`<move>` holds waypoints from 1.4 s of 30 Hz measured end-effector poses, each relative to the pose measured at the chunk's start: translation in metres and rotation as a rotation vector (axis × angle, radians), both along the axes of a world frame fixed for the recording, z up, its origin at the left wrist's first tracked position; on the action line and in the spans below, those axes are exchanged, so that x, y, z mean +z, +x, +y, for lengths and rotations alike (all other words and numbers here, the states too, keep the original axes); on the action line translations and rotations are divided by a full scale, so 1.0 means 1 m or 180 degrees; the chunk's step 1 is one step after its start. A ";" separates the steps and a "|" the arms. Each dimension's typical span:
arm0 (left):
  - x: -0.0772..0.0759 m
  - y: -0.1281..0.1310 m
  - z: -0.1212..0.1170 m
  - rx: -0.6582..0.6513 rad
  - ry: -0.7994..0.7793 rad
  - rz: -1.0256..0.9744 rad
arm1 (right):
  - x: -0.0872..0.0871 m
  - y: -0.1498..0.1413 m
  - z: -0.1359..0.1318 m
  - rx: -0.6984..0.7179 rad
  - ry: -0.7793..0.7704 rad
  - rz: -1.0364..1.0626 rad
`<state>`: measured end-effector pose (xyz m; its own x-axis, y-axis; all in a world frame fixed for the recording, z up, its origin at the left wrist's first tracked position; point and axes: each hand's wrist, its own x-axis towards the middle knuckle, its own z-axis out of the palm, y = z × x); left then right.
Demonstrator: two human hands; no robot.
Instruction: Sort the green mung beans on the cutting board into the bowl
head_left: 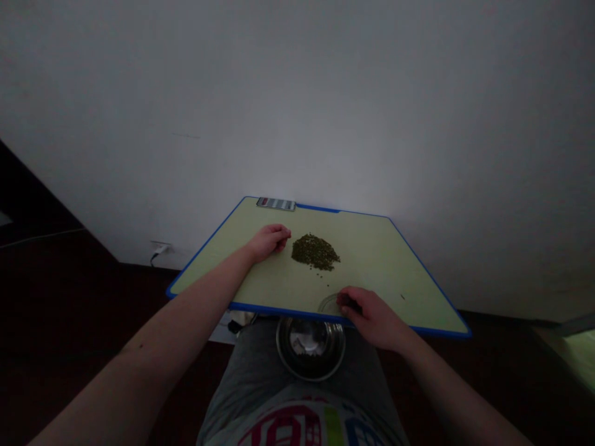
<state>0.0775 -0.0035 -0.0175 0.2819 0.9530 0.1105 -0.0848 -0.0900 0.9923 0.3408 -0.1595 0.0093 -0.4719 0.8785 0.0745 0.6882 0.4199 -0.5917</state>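
Note:
A heap of small green beans (314, 252), looking like mung beans, lies in the middle of a pale tabletop with a blue rim (279, 291). My left hand (270, 241) rests just left of the heap with its fingers curled closed; whatever they may pinch is hidden. At the near edge, my right hand (369, 314) is closed at the side of a clear round dish (328, 303), its fingers overlapping the dish's right part. Below that edge, a shiny metal bowl (310, 373) sits on my lap with some dark contents at its bottom.
A phone (276, 204) lies at the tabletop's far left edge, against a white wall (297, 105). A few stray beans lie in front of the heap. One small dark sliver (402, 297) is at the right. A plugged-in cable (158, 250) shows low on the wall.

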 end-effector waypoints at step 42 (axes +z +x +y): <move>0.001 0.000 -0.003 -0.0002 0.0013 -0.0044 | 0.001 -0.005 -0.005 -0.0065 -0.0059 0.0126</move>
<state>0.0776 -0.0068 -0.0161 0.2811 0.9524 0.1182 -0.0986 -0.0938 0.9907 0.3356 -0.1648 0.0099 -0.4509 0.8893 0.0763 0.6724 0.3947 -0.6262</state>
